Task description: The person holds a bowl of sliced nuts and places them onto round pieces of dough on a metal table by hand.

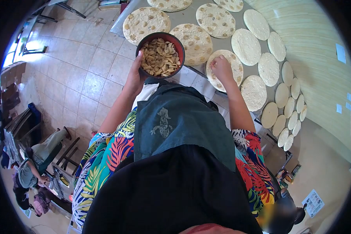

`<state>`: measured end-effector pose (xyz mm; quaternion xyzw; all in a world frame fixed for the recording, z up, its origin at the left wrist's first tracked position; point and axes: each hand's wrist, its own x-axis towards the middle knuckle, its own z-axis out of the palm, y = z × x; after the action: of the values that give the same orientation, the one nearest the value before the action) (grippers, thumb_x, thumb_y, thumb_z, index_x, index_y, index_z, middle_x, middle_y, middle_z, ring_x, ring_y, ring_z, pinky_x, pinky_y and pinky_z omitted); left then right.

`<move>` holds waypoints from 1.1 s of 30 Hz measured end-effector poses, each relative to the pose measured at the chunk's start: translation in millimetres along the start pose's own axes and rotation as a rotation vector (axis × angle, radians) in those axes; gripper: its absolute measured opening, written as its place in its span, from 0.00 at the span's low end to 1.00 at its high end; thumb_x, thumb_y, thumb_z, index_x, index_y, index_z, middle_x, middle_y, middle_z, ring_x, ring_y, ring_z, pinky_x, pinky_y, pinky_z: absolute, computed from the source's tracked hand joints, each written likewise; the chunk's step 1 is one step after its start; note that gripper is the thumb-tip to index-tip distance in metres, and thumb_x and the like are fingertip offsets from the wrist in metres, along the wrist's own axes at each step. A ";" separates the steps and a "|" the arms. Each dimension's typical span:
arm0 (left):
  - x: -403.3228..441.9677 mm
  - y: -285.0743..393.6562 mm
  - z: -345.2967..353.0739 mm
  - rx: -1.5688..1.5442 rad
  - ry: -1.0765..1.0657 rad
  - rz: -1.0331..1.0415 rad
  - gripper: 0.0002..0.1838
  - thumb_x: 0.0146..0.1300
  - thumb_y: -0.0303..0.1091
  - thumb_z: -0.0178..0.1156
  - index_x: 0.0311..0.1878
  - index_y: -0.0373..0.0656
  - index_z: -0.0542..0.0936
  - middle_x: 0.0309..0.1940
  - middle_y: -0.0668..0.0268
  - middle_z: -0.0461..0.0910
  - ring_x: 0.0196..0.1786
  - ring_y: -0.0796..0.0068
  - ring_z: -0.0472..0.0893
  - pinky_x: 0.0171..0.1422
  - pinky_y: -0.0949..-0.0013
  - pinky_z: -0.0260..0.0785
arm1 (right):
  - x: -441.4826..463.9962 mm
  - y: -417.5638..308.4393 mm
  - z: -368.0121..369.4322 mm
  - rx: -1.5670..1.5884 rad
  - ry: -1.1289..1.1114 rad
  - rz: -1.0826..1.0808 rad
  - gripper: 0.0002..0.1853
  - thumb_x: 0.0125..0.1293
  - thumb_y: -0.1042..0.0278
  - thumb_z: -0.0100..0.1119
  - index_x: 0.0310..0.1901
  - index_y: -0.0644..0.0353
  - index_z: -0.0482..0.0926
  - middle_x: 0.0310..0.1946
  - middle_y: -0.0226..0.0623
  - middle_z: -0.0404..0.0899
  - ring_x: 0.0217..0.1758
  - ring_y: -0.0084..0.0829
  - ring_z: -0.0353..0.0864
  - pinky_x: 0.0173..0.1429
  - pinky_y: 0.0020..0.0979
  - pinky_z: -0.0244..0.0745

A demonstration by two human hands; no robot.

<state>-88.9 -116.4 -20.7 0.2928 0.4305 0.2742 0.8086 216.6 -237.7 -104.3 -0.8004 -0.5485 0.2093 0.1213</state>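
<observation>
My left hand (pixel 135 74) grips the rim of a dark bowl (pixel 183 50) with a reddish inside. The bowl is full of pale brown slices (pixel 160 58) of food, perhaps nuts; their exact kind I cannot tell. Over a round flat cream-coloured disc (pixel 234 66), which looks like dough or flatbread and bears a few brown pieces, is my right hand (pixel 222 68). Its fingers are bunched together, and what they hold is hidden. Beside it lies a disc (pixel 193 45) dotted with brown pieces. Another dotted disc (pixel 147 24) is just beyond the bowl.
A long grey table (pixel 222 45) carries rows of discs along the wall (pixel 319 58); plain ones such as this disc (pixel 254 93) lie to the right. Tiled floor (pixel 91 82) stretches left. At far left a person (pixel 31 173) works at a cluttered table; another person (pixel 286 214) is at lower right.
</observation>
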 end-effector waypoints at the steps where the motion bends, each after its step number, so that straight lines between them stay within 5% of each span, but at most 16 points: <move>1: 0.3 -0.4 0.0 -0.005 -0.008 0.005 0.36 0.67 0.59 0.46 0.67 0.39 0.60 0.62 0.57 0.69 0.62 0.66 0.72 0.66 0.60 0.65 | 0.4 1.1 1.3 0.000 0.002 0.000 0.05 0.53 0.71 0.62 0.31 0.61 0.79 0.35 0.44 0.74 0.43 0.44 0.76 0.48 0.40 0.73; 21: 0.5 -0.3 -3.7 0.015 -0.023 0.000 0.38 0.66 0.60 0.48 0.68 0.40 0.59 0.64 0.57 0.66 0.65 0.63 0.69 0.68 0.53 0.60 | 33.5 29.0 -8.5 0.031 0.018 0.145 0.09 0.53 0.65 0.59 0.31 0.60 0.80 0.37 0.45 0.77 0.43 0.45 0.78 0.48 0.40 0.73; 23: 0.0 0.3 -0.6 0.000 -0.011 0.005 0.37 0.67 0.60 0.48 0.67 0.39 0.61 0.64 0.57 0.67 0.65 0.66 0.69 0.69 0.61 0.60 | 35.6 30.1 -5.8 -0.005 0.022 0.171 0.09 0.53 0.64 0.58 0.32 0.60 0.81 0.37 0.45 0.77 0.43 0.44 0.78 0.48 0.40 0.74; 28: -1.9 1.4 0.0 -0.014 -0.005 -0.001 0.36 0.67 0.59 0.48 0.67 0.39 0.61 0.64 0.58 0.68 0.65 0.67 0.69 0.70 0.61 0.59 | 32.9 44.2 -5.5 0.002 0.090 0.132 0.09 0.54 0.67 0.57 0.33 0.61 0.82 0.38 0.47 0.79 0.42 0.44 0.80 0.48 0.40 0.74; 31: -0.9 0.1 -2.2 -0.014 0.000 0.001 0.36 0.67 0.59 0.48 0.67 0.38 0.62 0.63 0.58 0.68 0.64 0.67 0.69 0.69 0.61 0.59 | 32.8 58.0 -12.4 0.096 0.188 0.146 0.09 0.55 0.71 0.54 0.36 0.62 0.82 0.36 0.50 0.80 0.39 0.44 0.82 0.43 0.39 0.77; 33: -0.4 -0.2 -2.0 -0.014 -0.004 0.002 0.36 0.67 0.59 0.48 0.67 0.38 0.62 0.63 0.58 0.68 0.64 0.67 0.70 0.69 0.61 0.60 | 35.7 69.3 -18.9 0.360 0.168 0.367 0.11 0.56 0.75 0.52 0.38 0.63 0.83 0.32 0.50 0.80 0.34 0.41 0.83 0.37 0.35 0.78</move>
<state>-90.8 -116.3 -21.5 0.2882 0.4266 0.2774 0.8112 293.8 -229.5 -124.3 -0.8667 -0.3360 0.2549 0.2665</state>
